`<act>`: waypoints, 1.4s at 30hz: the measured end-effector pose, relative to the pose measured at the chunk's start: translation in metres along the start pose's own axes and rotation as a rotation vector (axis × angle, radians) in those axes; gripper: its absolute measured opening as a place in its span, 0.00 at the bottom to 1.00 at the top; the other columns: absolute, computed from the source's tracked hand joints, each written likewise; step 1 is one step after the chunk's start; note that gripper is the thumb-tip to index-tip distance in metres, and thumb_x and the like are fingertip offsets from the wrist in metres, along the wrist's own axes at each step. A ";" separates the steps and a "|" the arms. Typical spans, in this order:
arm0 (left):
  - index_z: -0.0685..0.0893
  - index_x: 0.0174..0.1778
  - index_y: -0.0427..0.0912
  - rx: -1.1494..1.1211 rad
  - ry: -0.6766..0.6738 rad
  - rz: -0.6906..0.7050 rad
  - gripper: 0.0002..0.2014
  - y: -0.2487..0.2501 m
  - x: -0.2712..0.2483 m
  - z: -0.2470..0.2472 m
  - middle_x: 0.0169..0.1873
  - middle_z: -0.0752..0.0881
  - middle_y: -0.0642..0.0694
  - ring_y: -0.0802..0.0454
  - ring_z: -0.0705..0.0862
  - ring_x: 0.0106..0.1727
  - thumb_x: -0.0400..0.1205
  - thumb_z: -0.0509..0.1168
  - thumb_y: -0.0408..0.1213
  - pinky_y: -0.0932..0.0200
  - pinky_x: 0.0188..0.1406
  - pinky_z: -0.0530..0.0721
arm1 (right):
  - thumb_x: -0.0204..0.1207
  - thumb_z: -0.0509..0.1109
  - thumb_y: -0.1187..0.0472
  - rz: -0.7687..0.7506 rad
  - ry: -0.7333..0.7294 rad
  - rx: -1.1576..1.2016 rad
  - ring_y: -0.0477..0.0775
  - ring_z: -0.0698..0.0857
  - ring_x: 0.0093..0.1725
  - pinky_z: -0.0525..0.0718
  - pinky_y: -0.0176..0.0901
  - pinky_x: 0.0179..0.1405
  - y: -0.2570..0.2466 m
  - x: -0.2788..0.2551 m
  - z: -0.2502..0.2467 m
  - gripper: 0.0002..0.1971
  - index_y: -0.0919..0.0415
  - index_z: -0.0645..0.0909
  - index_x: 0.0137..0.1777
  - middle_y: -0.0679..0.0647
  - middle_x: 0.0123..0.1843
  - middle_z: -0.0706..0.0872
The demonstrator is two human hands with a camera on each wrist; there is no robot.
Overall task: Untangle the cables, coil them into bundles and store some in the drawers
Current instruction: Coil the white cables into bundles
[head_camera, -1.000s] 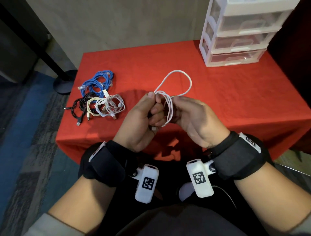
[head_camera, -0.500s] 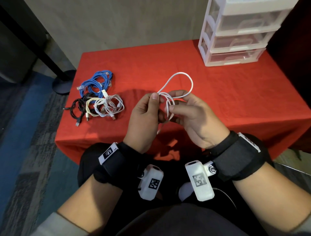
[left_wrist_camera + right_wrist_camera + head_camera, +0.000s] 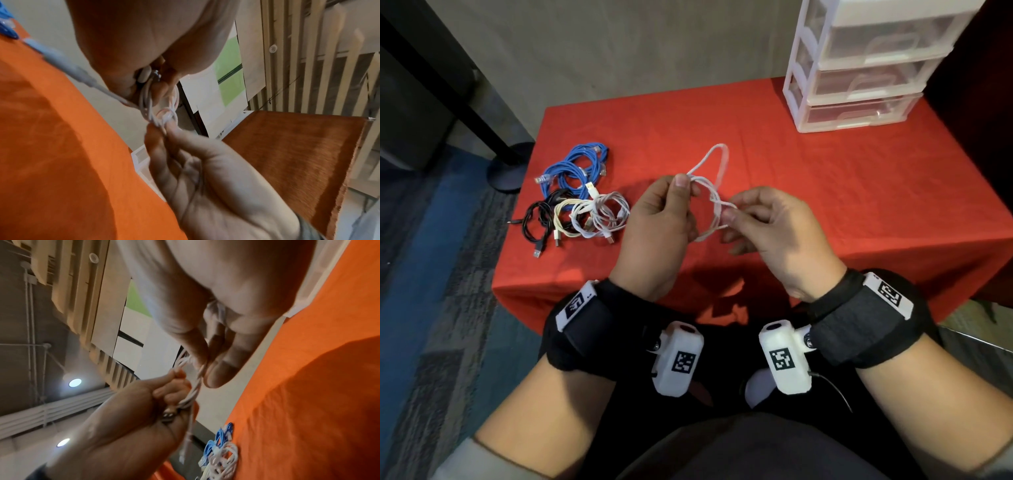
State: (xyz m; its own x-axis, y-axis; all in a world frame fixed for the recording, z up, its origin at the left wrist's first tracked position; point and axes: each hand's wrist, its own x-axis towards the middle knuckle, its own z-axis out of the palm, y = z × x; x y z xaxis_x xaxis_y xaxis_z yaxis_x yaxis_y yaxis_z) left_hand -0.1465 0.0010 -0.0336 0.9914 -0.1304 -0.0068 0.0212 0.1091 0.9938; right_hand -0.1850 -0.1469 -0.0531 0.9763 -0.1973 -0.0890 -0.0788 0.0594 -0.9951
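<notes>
Head view, left of the red-clothed counter (image 3: 808,192): coiled blue ethernet cable (image 3: 578,168), beside it a black cable (image 3: 539,219) and tangled cream and white USB cables (image 3: 599,216). Centre, above the near edge: left hand (image 3: 654,226) pinches a thin white cable (image 3: 717,192) between thumb and fingers; right hand (image 3: 774,233) pinches the same cable's strands at its fingertips. Far right: closed translucent plastic drawer unit (image 3: 859,68). Only the wrist views show a connector plug (image 3: 144,75) tucked in the left palm.

No readable text; only coded square markers on wrist cameras (image 3: 683,363)
</notes>
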 end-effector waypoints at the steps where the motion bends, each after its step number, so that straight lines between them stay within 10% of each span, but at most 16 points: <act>1: 0.81 0.42 0.44 -0.001 0.026 0.001 0.15 0.003 0.003 -0.004 0.23 0.70 0.53 0.57 0.63 0.22 0.93 0.56 0.40 0.61 0.22 0.63 | 0.82 0.74 0.67 -0.011 0.006 -0.032 0.51 0.88 0.33 0.86 0.42 0.27 0.000 0.000 -0.005 0.02 0.62 0.84 0.51 0.66 0.38 0.89; 7: 0.83 0.43 0.46 0.146 0.058 0.094 0.14 0.009 0.015 -0.028 0.25 0.79 0.55 0.54 0.75 0.27 0.93 0.57 0.41 0.55 0.33 0.77 | 0.82 0.74 0.68 -0.028 0.063 -0.019 0.51 0.84 0.29 0.81 0.40 0.22 0.000 0.003 -0.026 0.05 0.64 0.83 0.45 0.66 0.39 0.91; 13: 0.87 0.47 0.49 0.480 0.087 0.390 0.14 -0.008 0.010 -0.019 0.31 0.83 0.49 0.52 0.81 0.34 0.90 0.60 0.49 0.51 0.39 0.80 | 0.84 0.67 0.68 0.190 -0.037 0.610 0.48 0.89 0.33 0.88 0.36 0.32 -0.016 0.006 -0.017 0.04 0.63 0.79 0.47 0.57 0.36 0.89; 16: 0.87 0.43 0.52 0.320 0.194 0.272 0.14 -0.013 0.017 -0.027 0.28 0.79 0.50 0.52 0.76 0.31 0.89 0.61 0.50 0.52 0.34 0.75 | 0.83 0.65 0.65 0.206 -0.117 0.775 0.44 0.79 0.29 0.80 0.32 0.28 -0.022 0.008 -0.026 0.03 0.63 0.80 0.52 0.53 0.36 0.83; 20: 0.82 0.43 0.46 -0.301 0.188 -0.066 0.14 0.004 0.031 -0.051 0.32 0.72 0.53 0.61 0.64 0.25 0.93 0.57 0.42 0.67 0.25 0.66 | 0.85 0.69 0.68 0.049 -0.019 0.207 0.49 0.79 0.30 0.78 0.37 0.26 -0.006 0.013 -0.048 0.04 0.63 0.82 0.48 0.60 0.36 0.87; 25: 0.80 0.45 0.44 -0.569 0.021 -0.164 0.13 0.021 0.026 -0.041 0.35 0.75 0.53 0.62 0.66 0.22 0.93 0.56 0.42 0.70 0.24 0.68 | 0.81 0.75 0.62 -0.227 0.137 -0.588 0.52 0.83 0.34 0.83 0.50 0.39 0.028 0.013 -0.051 0.06 0.52 0.85 0.42 0.55 0.36 0.85; 28: 0.80 0.45 0.44 -0.729 -0.049 -0.271 0.13 0.024 0.019 -0.025 0.36 0.73 0.51 0.63 0.68 0.23 0.92 0.57 0.44 0.72 0.25 0.71 | 0.84 0.71 0.69 -0.108 0.194 -0.194 0.56 0.89 0.31 0.92 0.62 0.42 0.030 0.013 -0.036 0.10 0.56 0.82 0.42 0.56 0.32 0.88; 34: 0.83 0.45 0.43 -0.869 -0.058 -0.426 0.14 0.023 0.014 -0.007 0.36 0.73 0.50 0.64 0.72 0.26 0.91 0.59 0.46 0.74 0.30 0.77 | 0.83 0.64 0.79 0.034 0.129 0.792 0.60 0.94 0.46 0.91 0.45 0.49 -0.002 0.009 -0.011 0.08 0.67 0.77 0.46 0.66 0.41 0.90; 42: 0.86 0.45 0.44 -0.880 0.099 -0.443 0.12 0.024 0.017 -0.006 0.44 0.81 0.41 0.63 0.78 0.31 0.88 0.64 0.46 0.70 0.39 0.86 | 0.84 0.61 0.77 0.134 0.141 1.014 0.54 0.94 0.45 0.91 0.38 0.48 -0.014 0.008 -0.012 0.06 0.70 0.79 0.50 0.61 0.40 0.92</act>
State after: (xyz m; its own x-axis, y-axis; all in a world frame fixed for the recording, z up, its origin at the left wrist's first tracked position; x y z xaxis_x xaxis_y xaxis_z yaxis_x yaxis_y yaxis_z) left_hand -0.1284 0.0069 -0.0108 0.8764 -0.2575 -0.4071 0.4409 0.7690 0.4629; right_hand -0.1790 -0.1612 -0.0404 0.9345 -0.2373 -0.2653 0.0859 0.8738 -0.4787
